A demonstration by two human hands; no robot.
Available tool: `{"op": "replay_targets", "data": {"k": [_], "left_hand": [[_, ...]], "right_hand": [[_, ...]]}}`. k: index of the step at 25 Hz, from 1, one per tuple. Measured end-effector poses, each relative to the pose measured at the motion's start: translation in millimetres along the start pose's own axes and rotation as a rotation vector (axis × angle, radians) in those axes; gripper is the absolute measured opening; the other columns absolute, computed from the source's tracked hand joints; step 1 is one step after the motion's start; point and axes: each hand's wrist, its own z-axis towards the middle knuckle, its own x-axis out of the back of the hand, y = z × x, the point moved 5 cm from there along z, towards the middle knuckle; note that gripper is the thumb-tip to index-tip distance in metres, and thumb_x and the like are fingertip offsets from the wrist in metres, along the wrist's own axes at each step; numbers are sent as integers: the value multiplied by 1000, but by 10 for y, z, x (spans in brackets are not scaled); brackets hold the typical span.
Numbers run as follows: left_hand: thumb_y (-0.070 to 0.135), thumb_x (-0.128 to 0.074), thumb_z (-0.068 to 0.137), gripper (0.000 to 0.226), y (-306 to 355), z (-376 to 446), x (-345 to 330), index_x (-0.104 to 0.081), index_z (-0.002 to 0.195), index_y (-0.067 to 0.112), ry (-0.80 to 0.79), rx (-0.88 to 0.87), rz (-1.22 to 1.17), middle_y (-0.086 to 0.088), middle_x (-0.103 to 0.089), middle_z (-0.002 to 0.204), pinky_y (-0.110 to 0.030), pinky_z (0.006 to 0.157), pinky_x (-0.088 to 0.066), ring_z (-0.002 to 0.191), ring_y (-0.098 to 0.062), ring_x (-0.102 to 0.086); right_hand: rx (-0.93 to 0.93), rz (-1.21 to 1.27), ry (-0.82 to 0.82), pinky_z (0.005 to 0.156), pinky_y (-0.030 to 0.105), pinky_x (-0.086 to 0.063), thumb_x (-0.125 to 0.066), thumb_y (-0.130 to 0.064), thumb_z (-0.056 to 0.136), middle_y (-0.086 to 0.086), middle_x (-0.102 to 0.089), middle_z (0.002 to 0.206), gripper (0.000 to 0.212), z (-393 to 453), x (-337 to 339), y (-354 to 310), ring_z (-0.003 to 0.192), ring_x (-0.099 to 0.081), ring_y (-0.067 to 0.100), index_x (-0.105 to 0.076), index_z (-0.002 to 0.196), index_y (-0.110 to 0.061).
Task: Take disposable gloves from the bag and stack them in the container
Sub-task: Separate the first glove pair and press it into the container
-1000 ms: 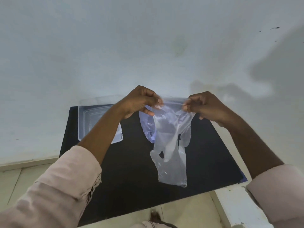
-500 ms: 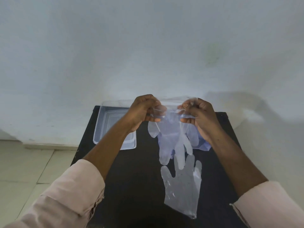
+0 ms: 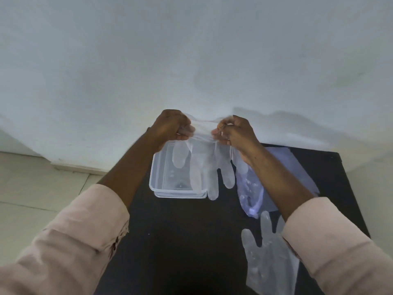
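A clear disposable glove [image 3: 204,167] hangs fingers down between my hands, stretched at its cuff. My left hand [image 3: 170,128] pinches the cuff's left side and my right hand [image 3: 234,133] pinches its right side. The glove dangles over the right part of a clear plastic container [image 3: 161,188] that stands on the black table [image 3: 180,241]. To the right lies the bluish translucent bag [image 3: 251,188], partly hidden by my right forearm. A second clear glove [image 3: 265,262] lies flat on the table near the front right.
The white wall [image 3: 191,60] rises directly behind the table. Pale floor tiles [image 3: 38,199] show to the left, below the table's left edge. My pink sleeves fill the lower corners.
My hands have carried the held glove leftward, from over the bag to over the container. The view has shifted, so the second glove on the table now sits at lower right.
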Motion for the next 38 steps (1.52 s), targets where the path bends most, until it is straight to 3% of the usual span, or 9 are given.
{"op": "replay_targets", "data": {"k": [6,10,13,16,20,23,27,30,38], "left_hand": [[4,-54,85,9,-12,650,621,-63,83,3,211,-30,-17,-25,-71,102,-44,92,-55,87,-31,-69],[10,-53,82,15,224,815,791,-65,73,8,278,-293,18,-22,-73,92,-46,83,-55,89,-38,-68],[19,-57,80,17,34,710,797,-62,78,3,312,-445,128,-22,-70,83,-41,70,-50,79,-37,-63],[21,-56,89,21,-594,553,720,-61,82,2,221,-432,281,-26,-68,82,-37,64,-46,72,-35,-60],[12,-58,91,10,-1241,445,591,-65,92,4,0,-429,572,-10,-72,89,-35,75,-53,80,-25,-67],[18,-57,90,14,-1440,428,463,-65,95,8,-93,-487,871,-12,-73,93,-41,92,-50,82,-28,-67],[27,-56,91,21,-1604,430,381,-68,102,13,-148,-511,1146,-8,-74,108,-40,115,-26,102,-25,-67],[34,-51,93,27,-1673,442,371,-70,106,19,-225,-511,1295,-2,-73,115,-41,119,-14,114,-21,-62],[46,-49,93,33,-1744,396,299,-70,112,30,-371,-448,1515,5,-70,123,-50,118,-3,126,-18,-52]], "right_hand": [[85,-97,63,68,29,-52,-54,1,80,5,-75,81,17,840,-616,-157,73,-70,14,-63,77,-13],[375,-84,186,74,40,-51,-61,-6,83,9,-70,79,16,974,-687,-356,78,-66,22,-59,73,-18],[489,-62,157,67,31,-43,-61,-13,88,6,-71,82,17,773,-702,-130,78,-61,15,-56,76,-23],[436,-87,50,81,21,-47,-58,-12,90,-1,-74,101,18,524,-788,464,99,-67,10,-59,83,-28],[379,-453,-34,81,10,-45,-56,-5,89,2,-73,104,10,432,-868,1111,94,-67,8,-63,94,-10],[424,-854,-173,83,20,-36,-52,-11,88,6,-74,99,9,409,-964,1316,87,-66,25,-60,92,-11],[465,-1193,-261,103,36,-31,-42,-27,84,2,-71,99,24,374,-1003,1404,98,-65,25,-62,93,-17],[487,-1324,-354,109,45,-28,-57,-22,84,0,-72,110,18,363,-1016,1435,118,-60,25,-69,97,-20],[414,-1476,-625,116,49,-5,-51,-36,94,-9,-58,138,28,366,-1012,1457,140,-36,22,-64,118,-32]]}}
